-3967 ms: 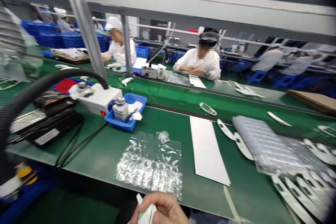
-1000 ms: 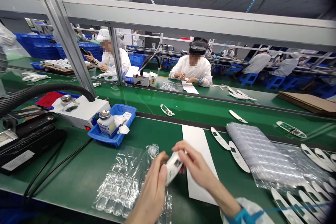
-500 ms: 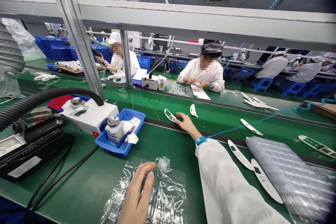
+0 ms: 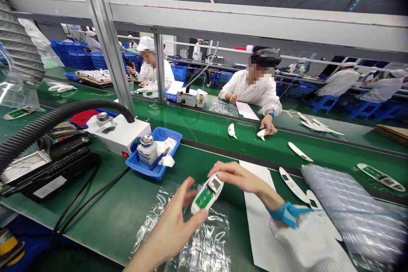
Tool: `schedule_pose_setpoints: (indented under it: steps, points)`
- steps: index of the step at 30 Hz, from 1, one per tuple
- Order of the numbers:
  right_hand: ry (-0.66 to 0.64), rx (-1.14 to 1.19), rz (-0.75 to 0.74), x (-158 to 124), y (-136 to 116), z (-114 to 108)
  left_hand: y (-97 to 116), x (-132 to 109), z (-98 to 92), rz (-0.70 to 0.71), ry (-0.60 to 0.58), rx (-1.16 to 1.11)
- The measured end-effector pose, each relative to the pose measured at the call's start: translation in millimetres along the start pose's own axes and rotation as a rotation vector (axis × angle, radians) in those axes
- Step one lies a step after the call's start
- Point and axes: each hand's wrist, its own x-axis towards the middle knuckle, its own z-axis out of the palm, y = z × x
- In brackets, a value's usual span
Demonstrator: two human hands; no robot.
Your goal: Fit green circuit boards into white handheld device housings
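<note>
My right hand (image 4: 237, 176), with a blue wrist strap, grips the upper end of a white plastic shell with a green circuit board (image 4: 205, 195) and a small dark screen inside. It is tilted in the air above a clear bubble-wrap sheet (image 4: 210, 242) on the bench. My left hand (image 4: 178, 216) is open at the shell's lower end, thumb and fingers apart on either side. Whether the left thumb touches the shell, I cannot tell. Beneath my right forearm lies a white sheet (image 4: 259, 212).
Left of my hands stands a blue tray (image 4: 156, 174) with a bottle (image 4: 147, 150) and tissues, beside a white box with a black hose (image 4: 117, 136). White shells (image 4: 293, 185) and a bubble-wrap stack (image 4: 347, 204) lie right. Across the green belt, a co-worker's hand (image 4: 268, 125) touches a white part (image 4: 261, 134).
My right hand has picked the shell off the belt and brought it back toward me. My left hand has risen to it. The opposite co-worker has reached a hand onto the belt.
</note>
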Motion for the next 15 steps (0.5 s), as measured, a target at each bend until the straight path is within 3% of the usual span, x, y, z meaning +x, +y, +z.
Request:
schedule_pose_setpoints:
  steps: [2, 4, 7, 11, 15]
  points:
    - [-0.018, 0.015, -0.061, -15.5, -17.4, 26.2, -3.8, -0.7, 11.3, -0.051, -0.262, -0.202]
    - [0.146, 0.045, -0.058, -27.3, -23.8, 49.1, -10.8, -2.3, 24.0, -0.076, -0.349, -0.33]
    - [0.379, 0.081, 0.012, -40.3, -21.2, 72.6, -21.8, -7.1, 37.8, -0.071, -0.239, -0.34]
    - [0.392, 0.035, 0.083, -52.0, -20.2, 91.0, -28.2, -16.3, 44.0, -0.07, -0.221, -0.262]
    - [0.41, -0.12, 0.036, -61.2, -33.1, 110.2, -30.0, -23.3, 44.3, -0.074, -0.197, -0.233]
